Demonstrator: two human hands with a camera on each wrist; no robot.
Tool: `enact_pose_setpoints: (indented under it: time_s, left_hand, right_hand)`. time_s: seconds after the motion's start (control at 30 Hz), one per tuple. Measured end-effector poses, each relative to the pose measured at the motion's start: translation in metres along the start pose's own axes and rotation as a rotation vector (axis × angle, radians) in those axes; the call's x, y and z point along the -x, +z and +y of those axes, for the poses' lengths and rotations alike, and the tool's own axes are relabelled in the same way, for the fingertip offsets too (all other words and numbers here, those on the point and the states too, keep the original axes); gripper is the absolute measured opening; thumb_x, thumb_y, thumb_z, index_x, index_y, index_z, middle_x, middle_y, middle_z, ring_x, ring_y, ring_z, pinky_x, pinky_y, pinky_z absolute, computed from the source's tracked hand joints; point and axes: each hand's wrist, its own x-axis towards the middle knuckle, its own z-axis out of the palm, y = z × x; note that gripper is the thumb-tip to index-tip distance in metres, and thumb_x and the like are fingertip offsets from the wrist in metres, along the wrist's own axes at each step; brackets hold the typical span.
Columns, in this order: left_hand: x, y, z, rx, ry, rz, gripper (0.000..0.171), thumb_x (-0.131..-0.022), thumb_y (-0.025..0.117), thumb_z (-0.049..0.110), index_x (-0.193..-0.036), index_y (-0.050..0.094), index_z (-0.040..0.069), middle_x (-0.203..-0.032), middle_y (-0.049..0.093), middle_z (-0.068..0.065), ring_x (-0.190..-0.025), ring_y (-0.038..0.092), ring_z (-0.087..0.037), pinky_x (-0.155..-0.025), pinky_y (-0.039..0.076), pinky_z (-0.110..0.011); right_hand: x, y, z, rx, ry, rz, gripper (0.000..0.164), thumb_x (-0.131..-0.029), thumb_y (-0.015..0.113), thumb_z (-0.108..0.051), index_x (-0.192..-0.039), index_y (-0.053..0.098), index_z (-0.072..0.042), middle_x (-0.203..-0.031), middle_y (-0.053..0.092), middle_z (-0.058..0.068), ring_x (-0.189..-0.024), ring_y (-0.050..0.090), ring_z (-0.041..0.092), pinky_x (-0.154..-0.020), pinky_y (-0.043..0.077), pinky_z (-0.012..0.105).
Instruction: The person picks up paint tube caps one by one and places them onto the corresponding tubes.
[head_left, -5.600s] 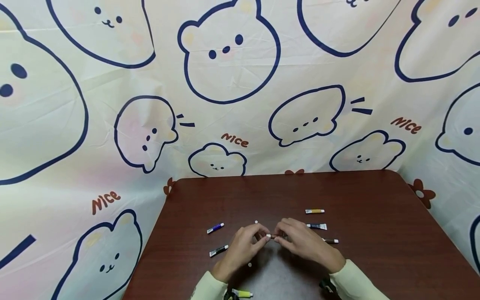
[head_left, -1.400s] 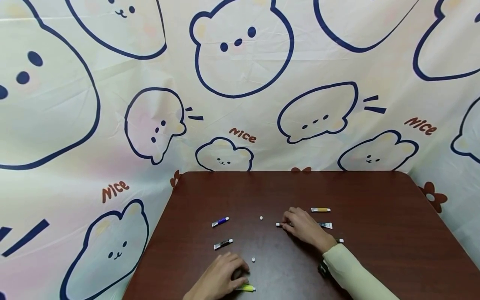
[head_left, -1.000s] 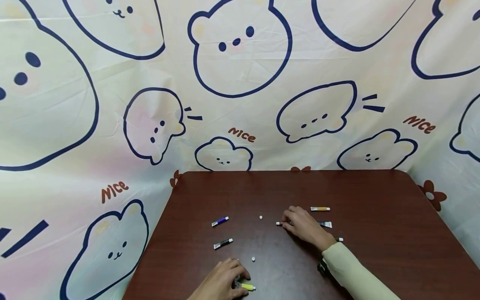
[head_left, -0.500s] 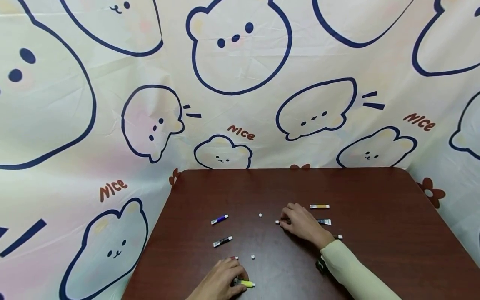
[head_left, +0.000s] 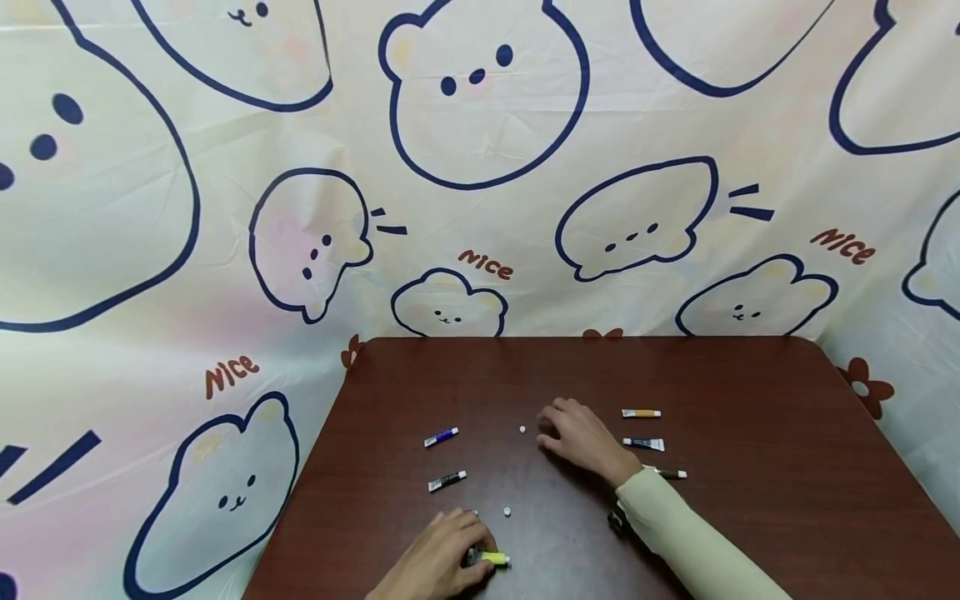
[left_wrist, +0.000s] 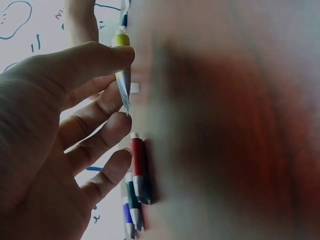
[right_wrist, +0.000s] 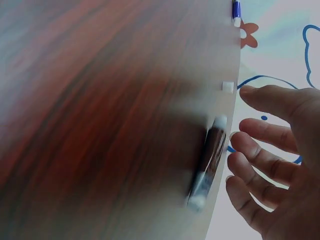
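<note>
My left hand [head_left: 442,554] pinches a yellow paint tube [head_left: 495,558] between thumb and fingers, low in the head view. In the left wrist view the yellow tube's silver tail hangs down, and a red paint tube [left_wrist: 137,160] lies on the table beyond the fingertips. My right hand [head_left: 579,440] hovers by a small white cap [head_left: 522,430], its fingers loosely bent and holding nothing. Beside those fingers in the right wrist view lies a brown paint tube [right_wrist: 212,150] with a white cap; the hand hides it in the head view.
To the left lie a purple tube [head_left: 441,437] and a black tube [head_left: 447,481]. At right are an ochre tube [head_left: 641,413], a dark blue tube [head_left: 643,443] and a dark tube [head_left: 671,474]. Another white cap [head_left: 507,512] sits near the left hand on the brown table [head_left: 735,417].
Both hands held the brown tube together at first. They parted, and my right hand has let it go and shifted left toward the cap. My left hand has brought the yellow tube slightly forward.
</note>
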Motion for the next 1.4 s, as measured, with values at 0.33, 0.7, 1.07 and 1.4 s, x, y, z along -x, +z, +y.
enact_pose_setpoints:
  time_s: [0.33, 0.7, 1.07, 1.4]
  left_hand:
    - [-0.004, -0.004, 0.001, 0.04, -0.015, 0.03, 0.011, -0.096, 0.084, 0.026, -0.1, 0.074, 0.029, -0.098, 0.067, 0.017, -0.094, 0.058, 0.003, -0.078, 0.047, -0.023]
    - [-0.014, -0.007, 0.001, -0.061, 0.121, 0.202, 0.015, -0.093, 0.087, 0.022, -0.1, 0.074, 0.026, -0.097, 0.071, 0.016, -0.092, 0.063, 0.0, -0.081, 0.052, -0.025]
    - [-0.026, -0.026, -0.008, -0.088, 0.072, 0.272, 0.018, -0.091, 0.088, 0.02, -0.1, 0.073, 0.025, -0.092, 0.069, 0.017, -0.084, 0.055, 0.001, -0.073, 0.044, -0.02]
    - [-0.032, -0.04, -0.018, -0.191, 0.098, 0.41, 0.024, -0.084, 0.094, 0.02, -0.098, 0.074, 0.023, -0.09, 0.072, 0.014, -0.081, 0.057, -0.003, -0.072, 0.044, -0.023]
  right_hand:
    - [-0.017, 0.011, -0.015, -0.017, -0.025, 0.019, 0.029, -0.097, 0.086, -0.027, -0.118, 0.079, -0.01, -0.105, 0.07, 0.005, -0.094, 0.066, 0.023, -0.084, 0.058, 0.044]
    - [-0.025, 0.024, -0.025, -0.039, -0.042, 0.017, 0.017, -0.098, 0.084, -0.02, -0.111, 0.078, -0.01, -0.101, 0.068, 0.004, -0.088, 0.063, 0.022, -0.081, 0.058, 0.04]
    - [-0.027, 0.027, -0.026, -0.015, -0.1, 0.079, 0.007, -0.097, 0.082, -0.012, -0.096, 0.076, -0.013, -0.092, 0.066, 0.0, -0.082, 0.065, 0.018, -0.077, 0.058, 0.037]
    - [-0.017, 0.007, -0.039, -0.041, -0.112, 0.101, 0.009, -0.096, 0.081, -0.011, -0.093, 0.073, -0.015, -0.084, 0.071, -0.004, -0.079, 0.063, 0.016, -0.074, 0.056, 0.037]
